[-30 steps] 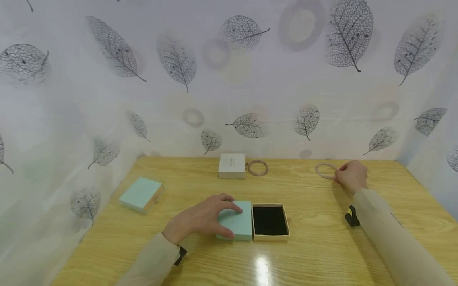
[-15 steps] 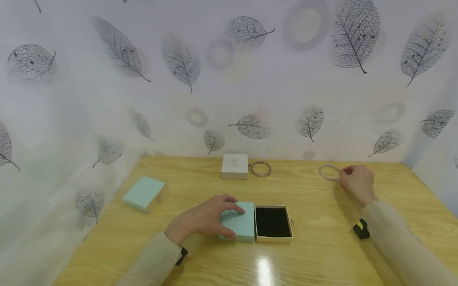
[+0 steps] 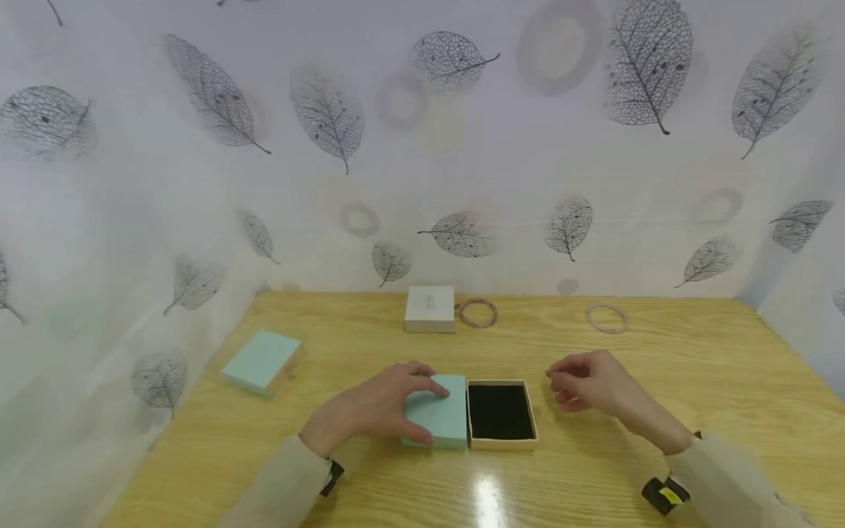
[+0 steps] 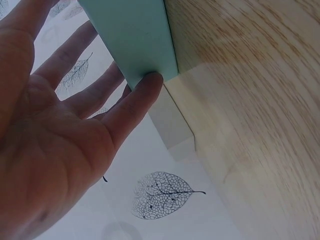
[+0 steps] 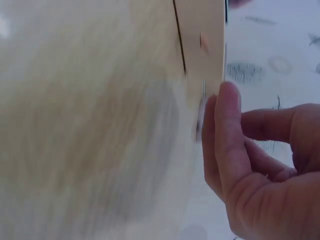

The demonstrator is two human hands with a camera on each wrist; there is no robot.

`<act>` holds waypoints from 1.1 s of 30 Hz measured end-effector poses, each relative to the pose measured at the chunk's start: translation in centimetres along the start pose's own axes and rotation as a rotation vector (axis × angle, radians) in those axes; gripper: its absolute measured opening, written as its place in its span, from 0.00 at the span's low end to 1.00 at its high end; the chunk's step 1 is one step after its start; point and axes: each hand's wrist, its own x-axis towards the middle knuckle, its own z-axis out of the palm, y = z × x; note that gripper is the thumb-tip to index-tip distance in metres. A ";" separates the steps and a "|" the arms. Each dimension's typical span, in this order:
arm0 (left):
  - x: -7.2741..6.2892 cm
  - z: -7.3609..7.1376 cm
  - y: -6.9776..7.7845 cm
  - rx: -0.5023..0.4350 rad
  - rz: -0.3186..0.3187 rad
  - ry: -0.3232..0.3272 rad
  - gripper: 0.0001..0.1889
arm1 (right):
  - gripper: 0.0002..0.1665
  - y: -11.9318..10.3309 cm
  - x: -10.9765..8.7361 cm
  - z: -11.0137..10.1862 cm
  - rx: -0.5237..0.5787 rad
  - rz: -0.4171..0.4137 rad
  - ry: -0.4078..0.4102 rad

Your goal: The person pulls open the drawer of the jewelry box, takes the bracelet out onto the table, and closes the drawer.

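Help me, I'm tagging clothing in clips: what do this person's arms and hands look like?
Left sleeve and right sleeve are beige and long, reaching the wrists. Left hand and right hand wear no gloves. A black fitting shows at the left wrist; a black block with a yellow patch at the right.

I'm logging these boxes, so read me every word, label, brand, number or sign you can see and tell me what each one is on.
Nothing is legible.
White box, top: small marks, too blurred to read.
Yellow patch on the black right-wrist mount: too small to tell any marking.
Nearer teal box: no lettering shows; the left hand covers part.
Far-left teal box: no lettering shows.
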 end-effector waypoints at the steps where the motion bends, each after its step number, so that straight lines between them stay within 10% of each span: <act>1: 0.0 0.0 0.0 0.001 0.003 0.003 0.32 | 0.20 0.1 -0.2 0.4 0.013 -0.003 -0.032; 10: -0.1 0.0 -0.1 0.012 0.002 -0.003 0.32 | 0.23 0.8 -1.3 3.0 0.173 -0.030 -0.156; 33: -0.1 0.0 -0.3 -0.012 -0.006 -0.003 0.33 | 0.21 0.1 -1.8 5.7 0.245 -0.009 -0.056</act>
